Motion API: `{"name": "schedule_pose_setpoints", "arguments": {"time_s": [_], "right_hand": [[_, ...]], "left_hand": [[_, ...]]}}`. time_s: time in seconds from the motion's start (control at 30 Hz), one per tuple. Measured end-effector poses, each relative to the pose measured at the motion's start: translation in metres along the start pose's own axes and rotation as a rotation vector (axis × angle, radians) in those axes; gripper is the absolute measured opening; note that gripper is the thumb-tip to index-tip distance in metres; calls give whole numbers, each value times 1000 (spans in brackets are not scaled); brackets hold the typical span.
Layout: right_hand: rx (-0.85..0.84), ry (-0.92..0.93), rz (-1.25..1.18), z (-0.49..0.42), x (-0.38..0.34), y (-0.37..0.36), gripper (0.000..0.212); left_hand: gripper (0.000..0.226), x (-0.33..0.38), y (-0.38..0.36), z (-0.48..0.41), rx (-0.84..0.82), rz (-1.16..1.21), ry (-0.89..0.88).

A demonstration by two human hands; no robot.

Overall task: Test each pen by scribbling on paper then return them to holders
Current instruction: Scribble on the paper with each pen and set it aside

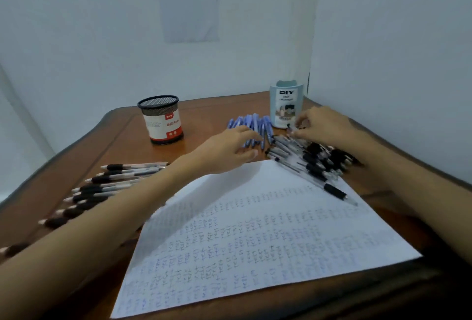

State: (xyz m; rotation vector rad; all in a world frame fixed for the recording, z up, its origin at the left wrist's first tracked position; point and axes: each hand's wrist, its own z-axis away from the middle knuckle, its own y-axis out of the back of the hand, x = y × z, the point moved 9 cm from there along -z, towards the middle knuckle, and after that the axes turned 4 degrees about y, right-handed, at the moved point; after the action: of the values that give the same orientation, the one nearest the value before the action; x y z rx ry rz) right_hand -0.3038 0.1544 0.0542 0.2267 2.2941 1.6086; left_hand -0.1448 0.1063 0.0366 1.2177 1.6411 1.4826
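Blue pens — under left hand

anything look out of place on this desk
One black pen lies across the far right corner of the paper, sticking out from the near edge of the black pile. Nothing looks spilled or broken.
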Motion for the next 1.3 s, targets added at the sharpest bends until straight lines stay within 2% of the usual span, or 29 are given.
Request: {"name": "schedule_pose_setpoints", "arguments": {"time_s": [0.13,0.23,0.37,0.5,0.67,0.8,0.97,1.07,1.13,1.2,1.3], "right_hand": [[7,15,56,-2,7,-3,42],[84,56,99,-1,-3,3,45],[200,220,-36,18,-41,16,38],[30,458,-230,42,-113,-3,25],[-158,727,-347,67,-204,-31,15],[-236,840,-363,76,-266,-46,15],[-260,846,-429,80,-291,-58,17],[-291,819,-465,79,-289,-61,15],[-344,789,-416,77,-287,-64,24],[-415,754,-347,75,-287,-67,32],[-510,705,-321,74,-288,-68,34]], "left_hand": [[36,20,-17,-17,0,-23,-53],[37,14,-16,-12,-23,-46,-40],[40,-16,5,22,-35,-62,70],[42,-63,36,93,4,-14,248],[37,-106,56,193,112,19,461],[61,-122,45,251,169,34,631],[80,-128,29,273,123,-44,712],[59,-131,23,272,67,-84,740],[50,-130,22,272,65,-95,741],[47,-127,23,271,67,-98,733],[47,-127,23,272,68,-90,730]]}}
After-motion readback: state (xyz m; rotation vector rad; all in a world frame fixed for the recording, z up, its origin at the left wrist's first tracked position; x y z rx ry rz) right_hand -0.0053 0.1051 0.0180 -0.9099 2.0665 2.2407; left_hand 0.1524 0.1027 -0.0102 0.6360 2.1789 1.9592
